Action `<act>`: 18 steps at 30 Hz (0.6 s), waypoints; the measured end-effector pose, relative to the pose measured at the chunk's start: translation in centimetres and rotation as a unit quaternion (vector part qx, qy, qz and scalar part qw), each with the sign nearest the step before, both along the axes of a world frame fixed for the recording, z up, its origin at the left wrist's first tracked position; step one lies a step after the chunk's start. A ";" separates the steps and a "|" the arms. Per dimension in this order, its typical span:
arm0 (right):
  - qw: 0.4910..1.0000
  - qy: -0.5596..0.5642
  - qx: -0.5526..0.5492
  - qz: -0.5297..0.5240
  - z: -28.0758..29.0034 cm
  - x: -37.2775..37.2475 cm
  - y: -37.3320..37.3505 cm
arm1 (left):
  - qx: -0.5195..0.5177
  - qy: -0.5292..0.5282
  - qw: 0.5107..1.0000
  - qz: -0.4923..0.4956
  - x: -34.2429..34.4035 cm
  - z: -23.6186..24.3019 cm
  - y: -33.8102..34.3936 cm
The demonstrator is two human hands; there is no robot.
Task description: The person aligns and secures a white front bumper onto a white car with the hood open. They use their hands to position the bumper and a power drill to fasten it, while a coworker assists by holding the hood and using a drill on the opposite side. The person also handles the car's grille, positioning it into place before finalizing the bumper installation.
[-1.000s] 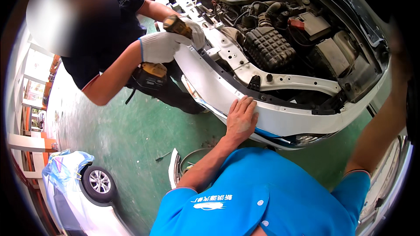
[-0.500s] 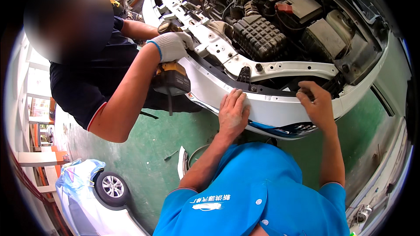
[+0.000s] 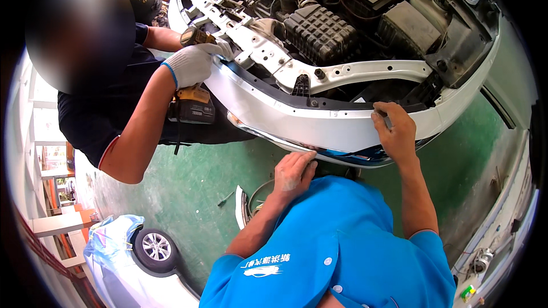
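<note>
The white front bumper (image 3: 251, 92) of a car curves across the view in front of me. My right hand (image 3: 395, 131) is at its upper edge, thumb and forefinger tips drawn together there in a pinch. Anything small between those tips is hidden. Lower down, my left hand (image 3: 292, 173) has its bent fingertips against the bumper's lower edge, beside the dark blue glossy lamp section (image 3: 365, 154); nothing shows in it. At the left, a co-worker's white-gloved hand (image 3: 197, 64) is by the bumper's top edge, over a yellow-and-black cordless power tool (image 3: 194, 105).
Behind the bumper lies the open engine bay with a white crossmember (image 3: 342, 74) and a ribbed black box (image 3: 319, 33). A curved white strip (image 3: 240, 205) lies on the green floor (image 3: 200, 188). A partly covered car with a wheel (image 3: 156, 251) stands lower left.
My left hand has come off the bumper's upper face, down to its lower edge. My right thumb and forefinger have closed at the upper edge. The view has shifted slightly.
</note>
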State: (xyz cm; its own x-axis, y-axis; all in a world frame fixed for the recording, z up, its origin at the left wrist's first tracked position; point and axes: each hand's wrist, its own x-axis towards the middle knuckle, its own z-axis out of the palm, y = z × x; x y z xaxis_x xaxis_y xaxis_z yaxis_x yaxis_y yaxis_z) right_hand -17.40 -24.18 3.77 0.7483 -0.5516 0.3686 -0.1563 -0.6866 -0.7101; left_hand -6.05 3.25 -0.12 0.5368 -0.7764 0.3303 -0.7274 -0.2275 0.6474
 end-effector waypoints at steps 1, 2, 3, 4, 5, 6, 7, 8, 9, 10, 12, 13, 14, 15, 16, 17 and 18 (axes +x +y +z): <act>1.000 -0.004 0.000 -0.002 -0.2 0.0 0.0 | 0.020 0.028 0.999 -0.014 -0.3 -0.5 0.6; 1.000 -0.008 -0.002 -0.004 -0.4 0.1 -0.1 | 0.062 0.071 0.996 -0.002 -0.4 -1.1 1.1; 1.000 -0.012 -0.002 -0.006 -0.4 0.1 0.0 | 0.100 0.094 0.990 0.016 -0.5 -2.0 1.8; 1.000 -0.015 -0.002 -0.008 -0.4 0.1 0.0 | 0.137 0.117 0.983 0.034 -0.5 -3.1 2.6; 1.000 -0.015 0.006 -0.009 -0.4 0.0 0.1 | 0.173 0.141 0.973 0.052 -0.6 -4.0 3.3; 1.000 -0.016 0.012 -0.010 -0.4 0.0 0.1 | 0.214 0.198 0.952 0.094 -0.4 -4.6 3.8; 1.000 -0.016 0.019 -0.012 -0.4 0.0 0.1 | 0.233 0.223 0.940 0.109 -0.1 -5.9 4.7; 0.999 -0.024 0.018 -0.012 -0.3 0.0 0.1 | 0.252 0.248 0.927 0.124 0.3 -7.7 5.8; 0.999 -0.032 0.017 -0.013 -0.2 -0.1 0.1 | 0.271 0.272 0.913 0.139 0.6 -9.4 6.9; 0.999 -0.041 0.015 -0.015 -0.1 0.0 0.0 | 0.263 0.275 0.909 0.168 0.5 -11.0 8.1; 0.998 -0.045 0.045 -0.030 0.0 -0.5 -0.1 | 0.306 0.273 0.895 0.176 0.4 -13.3 9.9; 0.996 -0.046 0.060 -0.039 0.1 -0.9 -0.1 | 0.328 0.271 0.887 0.179 0.4 -14.2 10.9; 0.996 -0.055 0.060 -0.049 0.3 -1.2 -0.3 | 0.348 0.284 0.878 0.165 0.5 -15.2 11.8; 0.995 -0.063 0.061 -0.056 0.4 -1.6 -0.4 | 0.365 0.326 0.854 0.173 0.3 -17.2 13.7; 0.993 -0.073 0.062 -0.062 0.7 -1.9 -0.4 | 0.382 0.367 0.828 0.183 0.1 -19.8 16.0; 0.992 -0.077 0.072 -0.064 1.1 -2.1 -0.6 | 0.397 0.405 0.801 0.192 -0.1 -22.1 18.2; 0.991 -0.078 0.082 -0.068 1.5 -2.6 -0.6 | 0.389 0.331 0.847 0.148 -0.8 -24.0 20.9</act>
